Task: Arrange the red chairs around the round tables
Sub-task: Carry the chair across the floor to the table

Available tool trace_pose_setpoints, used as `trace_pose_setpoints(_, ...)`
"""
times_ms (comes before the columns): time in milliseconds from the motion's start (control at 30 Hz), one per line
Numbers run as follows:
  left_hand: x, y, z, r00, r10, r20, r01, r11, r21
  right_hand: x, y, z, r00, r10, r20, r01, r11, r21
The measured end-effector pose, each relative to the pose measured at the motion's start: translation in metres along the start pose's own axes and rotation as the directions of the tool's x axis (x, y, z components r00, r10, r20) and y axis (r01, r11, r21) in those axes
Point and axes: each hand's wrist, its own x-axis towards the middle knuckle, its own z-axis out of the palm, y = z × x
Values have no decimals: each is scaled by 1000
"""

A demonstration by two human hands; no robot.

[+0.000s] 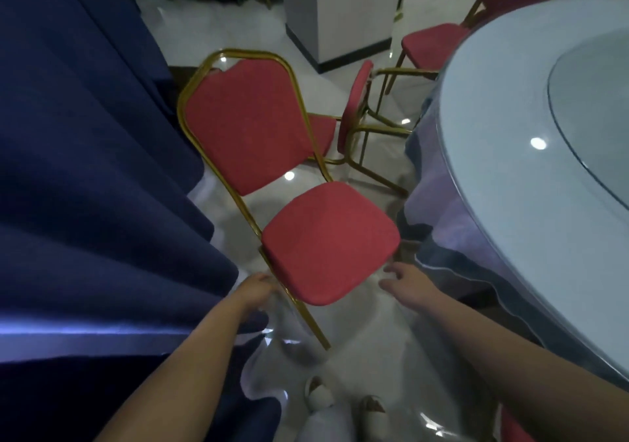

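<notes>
Chair (pixel 326 241) could tip or catch the table (pixel 493 203): right hand (pixel 406 280) hovers open, left hand (pixel 257 288) at its frame, grip unclear.

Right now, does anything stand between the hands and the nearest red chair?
Nothing visible does. The left hand is at the frame of the chair; the right hand hovers just short of the seat.

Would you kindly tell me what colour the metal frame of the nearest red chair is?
Gold; the nearest red chair's frame shows best in the head view.
</notes>
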Motion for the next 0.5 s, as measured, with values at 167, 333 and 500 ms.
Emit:
trace_pose_setpoints(167, -24, 32, -53, 967, 68, -244, -79, 996, -33, -12, -5, 4, 993, -111, -41, 118, 962, 246)
trace_pose_setpoints(333, -29, 80, -110, 894, 216, -392, -250, 968, -37, -19, -25, 4, 986, -157, -51, 165, 931, 325)
trace_pose_setpoints(500, 4, 132, -156, 895, 290, -339, -305, 952, 11, -18, -77, -6, 977, -162, -136, 205, 885, 419)
